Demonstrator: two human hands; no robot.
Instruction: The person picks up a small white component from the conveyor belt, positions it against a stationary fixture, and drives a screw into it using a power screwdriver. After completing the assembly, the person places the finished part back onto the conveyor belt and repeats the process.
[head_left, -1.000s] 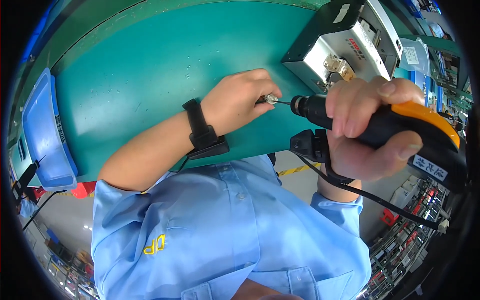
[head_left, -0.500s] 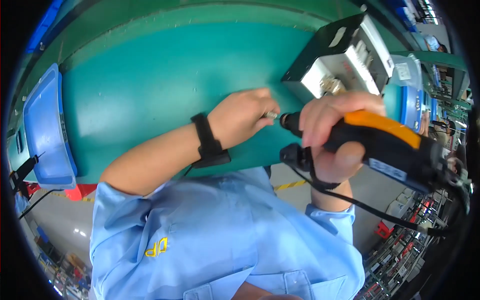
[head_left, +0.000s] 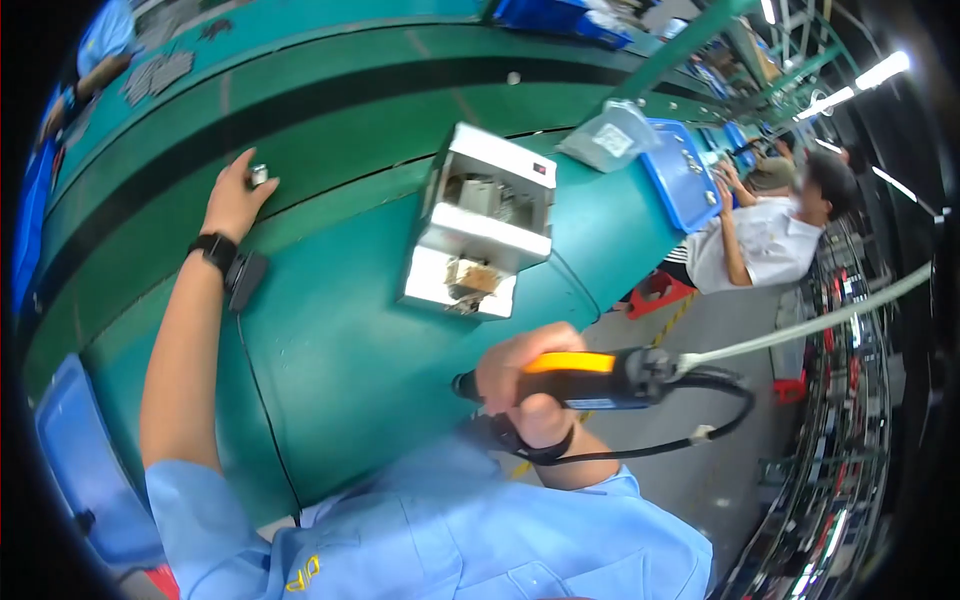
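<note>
My left hand (head_left: 232, 200) is stretched far forward at the left, over the dark green strip beyond the work mat. A small silvery block-shaped part (head_left: 260, 175) sits between its thumb and fingers. At the lower middle, my right hand (head_left: 515, 372) is wrapped round a black and orange electric screwdriver (head_left: 585, 377). The screwdriver's tip end points left, above the mat; its fine bit is too blurred to make out. Each wrist has a black band, and a dark block with a thin cord hangs by the left one.
A white and black box-shaped machine (head_left: 495, 225) with metal parts inside stands mid-table. Behind it lie a clear plastic bag (head_left: 610, 137) and a blue tray (head_left: 690, 200) of small parts. Another blue tray (head_left: 85, 440) is at left. A co-worker (head_left: 770, 235) sits at right.
My left hand has moved away from the screwdriver tip, forward and left with the small part. The right hand keeps the screwdriver. The view has turned, showing more of the bench's far side.
</note>
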